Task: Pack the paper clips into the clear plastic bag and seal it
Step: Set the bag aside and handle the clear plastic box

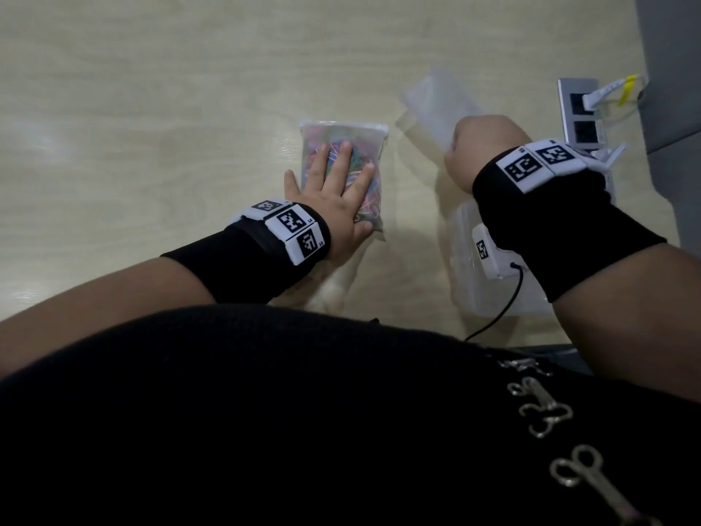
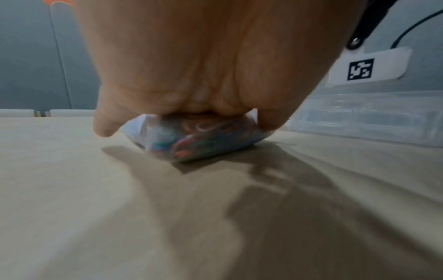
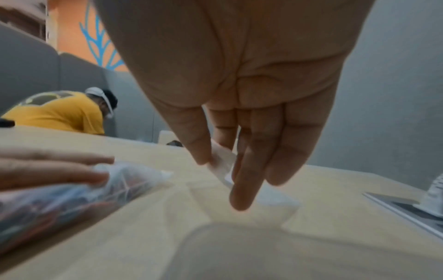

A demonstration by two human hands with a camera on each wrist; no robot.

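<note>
pale table [image 1: 151, 108], left hand [image 1: 333, 191] half hiding filled bag [image 1: 341, 138]

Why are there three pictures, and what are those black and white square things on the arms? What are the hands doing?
A person wears three cameras: one on the head looking down, and one on each wrist looking along the hand. The squares are printed markers on the wristbands.

The left hand lies flat, pressing on a clear bag of colourful paper clips on the wooden table. The right hand pinches an empty clear plastic bag between thumb and fingers. A clear plastic box stands beside them, and a power socket sits in the table.
</note>
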